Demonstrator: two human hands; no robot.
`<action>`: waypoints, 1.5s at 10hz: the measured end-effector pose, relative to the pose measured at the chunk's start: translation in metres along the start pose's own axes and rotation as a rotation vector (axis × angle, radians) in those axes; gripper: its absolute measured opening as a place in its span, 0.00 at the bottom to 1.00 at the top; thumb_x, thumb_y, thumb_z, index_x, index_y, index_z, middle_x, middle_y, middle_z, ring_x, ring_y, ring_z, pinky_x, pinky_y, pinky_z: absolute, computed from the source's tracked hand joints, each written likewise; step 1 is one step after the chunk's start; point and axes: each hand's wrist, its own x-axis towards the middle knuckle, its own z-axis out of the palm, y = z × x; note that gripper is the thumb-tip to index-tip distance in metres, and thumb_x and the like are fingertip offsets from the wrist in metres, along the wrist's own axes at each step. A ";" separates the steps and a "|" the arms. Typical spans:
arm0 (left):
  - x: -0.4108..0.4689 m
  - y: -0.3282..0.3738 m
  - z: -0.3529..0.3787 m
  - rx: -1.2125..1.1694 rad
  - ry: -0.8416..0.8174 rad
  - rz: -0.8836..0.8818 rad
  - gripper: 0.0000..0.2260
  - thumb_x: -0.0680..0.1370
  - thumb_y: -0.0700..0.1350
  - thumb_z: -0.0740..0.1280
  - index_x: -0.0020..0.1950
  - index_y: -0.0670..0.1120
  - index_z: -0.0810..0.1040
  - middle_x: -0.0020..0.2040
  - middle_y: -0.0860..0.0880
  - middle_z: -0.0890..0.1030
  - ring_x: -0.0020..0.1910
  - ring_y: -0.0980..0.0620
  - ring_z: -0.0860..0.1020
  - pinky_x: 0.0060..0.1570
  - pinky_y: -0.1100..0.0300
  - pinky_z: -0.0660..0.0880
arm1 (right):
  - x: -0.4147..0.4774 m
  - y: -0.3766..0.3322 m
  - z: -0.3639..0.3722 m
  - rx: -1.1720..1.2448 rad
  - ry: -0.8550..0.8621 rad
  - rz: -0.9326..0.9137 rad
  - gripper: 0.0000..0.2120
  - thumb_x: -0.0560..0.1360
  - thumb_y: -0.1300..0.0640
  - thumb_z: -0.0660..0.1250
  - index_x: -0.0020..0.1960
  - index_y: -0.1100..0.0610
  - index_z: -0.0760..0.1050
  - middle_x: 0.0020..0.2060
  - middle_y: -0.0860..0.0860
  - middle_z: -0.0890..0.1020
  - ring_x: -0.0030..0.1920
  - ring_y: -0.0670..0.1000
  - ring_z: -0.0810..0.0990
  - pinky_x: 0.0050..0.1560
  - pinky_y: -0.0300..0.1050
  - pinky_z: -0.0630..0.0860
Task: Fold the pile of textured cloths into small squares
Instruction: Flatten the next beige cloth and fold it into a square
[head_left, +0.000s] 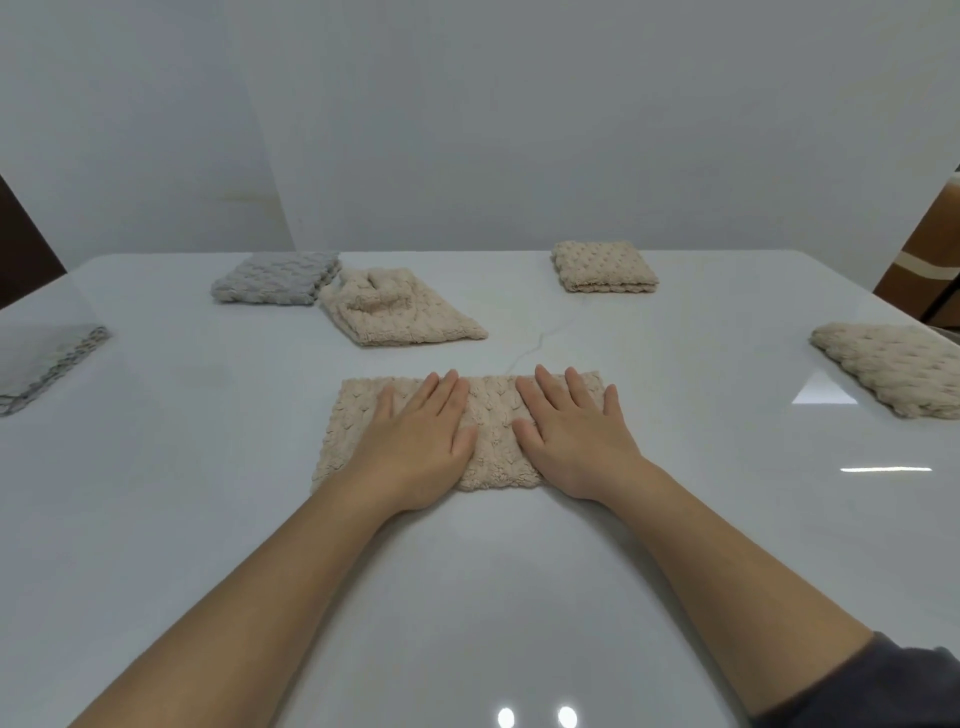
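Two wide grips, left grip (421, 441) and right grip (571, 441), atop beige cloth (491, 434), long axis left-right.

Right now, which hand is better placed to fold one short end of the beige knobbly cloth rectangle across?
Probably the right hand: it lies at the right end of the beige cloth rectangle; the left hand rests nearer the middle.

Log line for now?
step: flattening | left hand: flat on beige cloth | right hand: flat on same cloth | shape: rectangle, not yet square

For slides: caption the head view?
Left hand and right hand press on a beige textured rectangular cloth on a white table.
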 end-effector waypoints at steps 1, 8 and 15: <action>-0.006 -0.016 -0.007 -0.034 0.059 -0.044 0.26 0.83 0.54 0.42 0.80 0.48 0.41 0.79 0.53 0.40 0.77 0.56 0.39 0.76 0.47 0.39 | 0.000 0.000 0.000 0.004 -0.005 -0.001 0.27 0.82 0.43 0.42 0.80 0.48 0.44 0.79 0.48 0.44 0.78 0.55 0.39 0.74 0.65 0.39; -0.019 -0.049 0.008 -0.067 0.075 -0.166 0.27 0.83 0.54 0.44 0.80 0.47 0.42 0.80 0.50 0.41 0.78 0.53 0.39 0.76 0.48 0.39 | 0.003 -0.051 0.004 0.026 0.006 -0.097 0.29 0.82 0.42 0.42 0.80 0.48 0.42 0.79 0.49 0.40 0.78 0.55 0.35 0.74 0.64 0.35; -0.020 -0.044 0.002 -0.025 0.076 -0.204 0.27 0.83 0.53 0.43 0.80 0.45 0.41 0.80 0.48 0.39 0.78 0.51 0.37 0.75 0.46 0.37 | -0.003 0.010 0.001 -0.010 0.022 0.033 0.30 0.81 0.39 0.42 0.80 0.49 0.43 0.79 0.52 0.43 0.78 0.58 0.38 0.76 0.60 0.39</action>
